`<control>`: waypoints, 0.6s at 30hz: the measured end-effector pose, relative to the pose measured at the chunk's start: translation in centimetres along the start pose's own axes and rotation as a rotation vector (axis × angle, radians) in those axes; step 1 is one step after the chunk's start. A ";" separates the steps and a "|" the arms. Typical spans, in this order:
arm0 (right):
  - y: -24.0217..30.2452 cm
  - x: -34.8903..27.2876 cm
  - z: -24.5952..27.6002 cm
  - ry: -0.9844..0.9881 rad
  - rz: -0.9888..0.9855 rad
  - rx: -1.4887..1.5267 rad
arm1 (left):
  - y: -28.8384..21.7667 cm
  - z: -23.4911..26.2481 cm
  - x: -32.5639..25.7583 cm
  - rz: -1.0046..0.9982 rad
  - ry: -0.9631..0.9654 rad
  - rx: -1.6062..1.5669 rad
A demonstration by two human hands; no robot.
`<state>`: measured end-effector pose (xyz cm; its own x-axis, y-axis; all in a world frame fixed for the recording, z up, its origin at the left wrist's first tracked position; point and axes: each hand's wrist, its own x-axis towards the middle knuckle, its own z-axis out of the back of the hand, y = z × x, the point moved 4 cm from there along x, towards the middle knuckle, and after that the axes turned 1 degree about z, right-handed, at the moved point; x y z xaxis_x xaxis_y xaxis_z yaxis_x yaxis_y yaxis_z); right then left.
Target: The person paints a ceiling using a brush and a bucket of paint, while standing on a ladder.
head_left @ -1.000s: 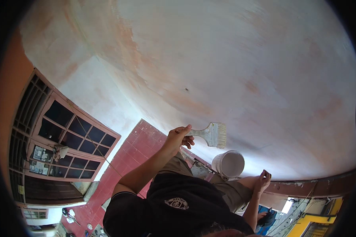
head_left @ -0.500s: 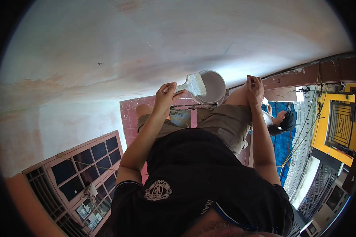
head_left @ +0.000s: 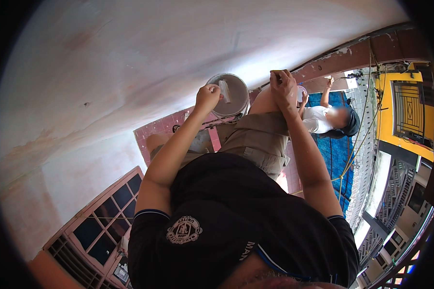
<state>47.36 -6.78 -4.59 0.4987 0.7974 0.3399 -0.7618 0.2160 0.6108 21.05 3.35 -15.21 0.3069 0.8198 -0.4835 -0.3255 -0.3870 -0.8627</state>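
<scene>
My left hand (head_left: pixel 209 98) is closed round the handle of a paintbrush, mostly hidden by my fingers. The pale bristles of the paintbrush (head_left: pixel 225 91) are over the mouth of a round bucket (head_left: pixel 246 91); whether they touch the paint inside I cannot tell. The bucket stands close to the wall, just beyond my left hand. My right hand (head_left: pixel 284 90) rests by my bent knee with its fingers curled together. Whatever is between those fingertips, if anything, is too small to make out.
A pale, patchily painted wall (head_left: pixel 130 62) fills the far side. Lower left is a pink-framed window (head_left: pixel 103 216). On the right, a co-worker in a white shirt (head_left: pixel 318 119) raises one arm near a blue sheet (head_left: pixel 330 154). Yellow ropes (head_left: pixel 357 156) run slantwise there.
The paintbrush has gone from being held up beside the bucket to over its mouth, bristles turned toward it. The whole view has shifted, and the co-worker shows more fully.
</scene>
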 end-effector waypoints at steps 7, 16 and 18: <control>0.3 0.2 0.0 0.059 -0.048 0.020 | 5.4 -2.5 5.8 -0.018 0.001 0.223; -0.2 0.2 -0.3 0.029 -0.025 -0.026 | 6.7 -3.8 7.7 0.100 0.053 0.449; 0.1 0.3 -0.4 0.025 -0.016 -0.027 | 6.6 -3.9 7.9 0.105 0.013 0.498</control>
<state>47.29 -6.36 -4.71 0.5003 0.8077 0.3120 -0.7649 0.2434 0.5964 24.82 5.56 -25.31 0.2595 0.7806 -0.5686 -0.7410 -0.2167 -0.6356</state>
